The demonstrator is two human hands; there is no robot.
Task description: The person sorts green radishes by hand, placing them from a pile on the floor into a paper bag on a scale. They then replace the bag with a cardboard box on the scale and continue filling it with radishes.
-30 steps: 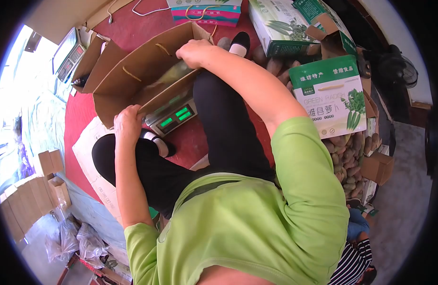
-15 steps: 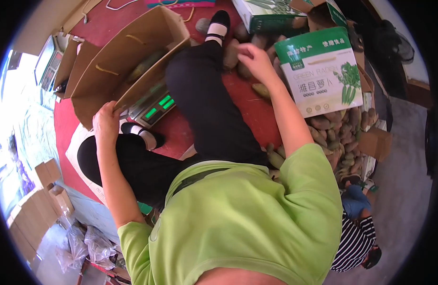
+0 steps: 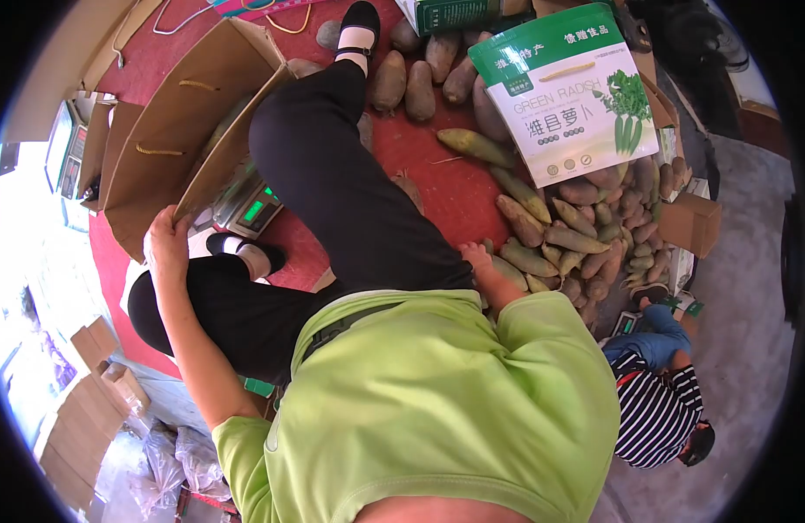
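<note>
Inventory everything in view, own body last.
Open carton: 1, brown, left side
Lit scale: 1, grey, by open carton
Second scale: 1, whitish, far left
Flap carton: 1, brown, left side
Radishes: many, green to brown, right side and top
Printed box: 1, white-green, amid radishes
Green box: 1, green, top edge
Pink box: 1, pink-teal, top edge
Cord: 1, white, upper left
Floor covering: 1, red, centre
Small carton: 1, brown, far right
Cardboard: several, brown, lower left
Plastic bags: 2+, clear, lower left
Co-worker: 1, striped shirt, lower right
Shirt: 1, green, bottom
Trousers: 1, black, centre
Shoes: 2, black, top and left-centre
Left hand: 1, bare, holding open carton's rim
Right hand: 1, bare, beside radishes
</note>
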